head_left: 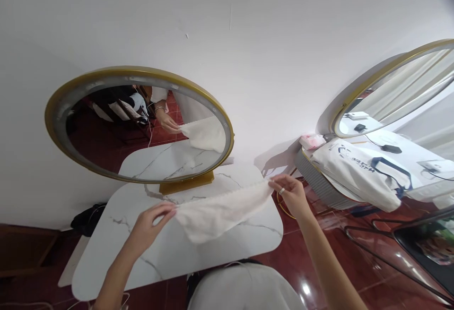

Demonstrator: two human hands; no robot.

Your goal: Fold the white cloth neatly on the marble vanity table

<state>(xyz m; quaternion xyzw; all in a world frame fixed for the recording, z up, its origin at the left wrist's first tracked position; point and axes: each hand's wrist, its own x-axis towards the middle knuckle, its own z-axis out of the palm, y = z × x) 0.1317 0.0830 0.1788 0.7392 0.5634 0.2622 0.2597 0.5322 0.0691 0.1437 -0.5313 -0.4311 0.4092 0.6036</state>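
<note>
A thin white cloth (216, 215) is stretched between my two hands above a white marble-patterned table (248, 234). My left hand (152, 222) pinches its upper left corner between thumb and fingers. At the upper right corner, my right hand (289, 189), with a ring on one finger, pinches the other end. The cloth's top edge runs nearly straight, rising toward the right, while its lower part hangs loose. Behind it stands an oval gold-rimmed mirror (149, 135), reflecting a hand and part of the cloth.
On the right, a second gold-rimmed mirror (397, 92) stands over another table. A white printed bag (354, 168) and a pink-and-white pack (312, 141) lie there. A pale chair or stool (244, 288) is in front, and a dark bag (87, 220) sits left of the table.
</note>
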